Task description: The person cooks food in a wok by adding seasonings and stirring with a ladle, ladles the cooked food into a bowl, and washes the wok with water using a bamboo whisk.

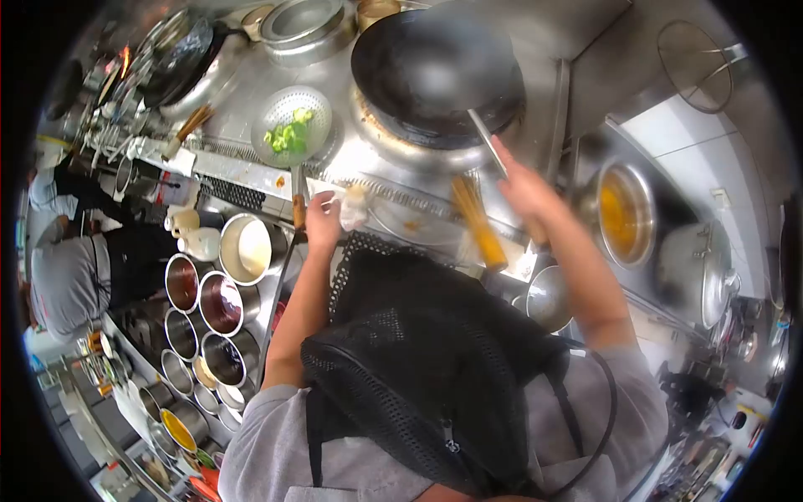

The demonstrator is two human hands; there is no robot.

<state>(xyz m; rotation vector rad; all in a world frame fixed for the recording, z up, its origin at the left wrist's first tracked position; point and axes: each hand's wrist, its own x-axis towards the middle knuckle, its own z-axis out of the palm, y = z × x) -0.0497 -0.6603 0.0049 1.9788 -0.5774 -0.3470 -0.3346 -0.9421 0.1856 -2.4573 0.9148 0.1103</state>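
Fingers of the right hand (pixel 529 194) were closed around a long-handled tool with a slim silver metal shaft (pixel 487 140) and a wooden butt. Its long axis slanted from below the hand up and leftward, the far end over the round black wok (pixel 418 71) at upper centre, where blur hid its head. The left hand (pixel 321 221) had bent fingers beside a crumpled white cloth (pixel 354 209); their exact grip could not be told. Just left of it lay the wooden handle of a perforated metal strainer (pixel 266 125), pointing up the frame, bright green vegetable pieces (pixel 288 136) in its bowl. A yellow-bound bamboo brush (pixel 480 227) sat between the hands.
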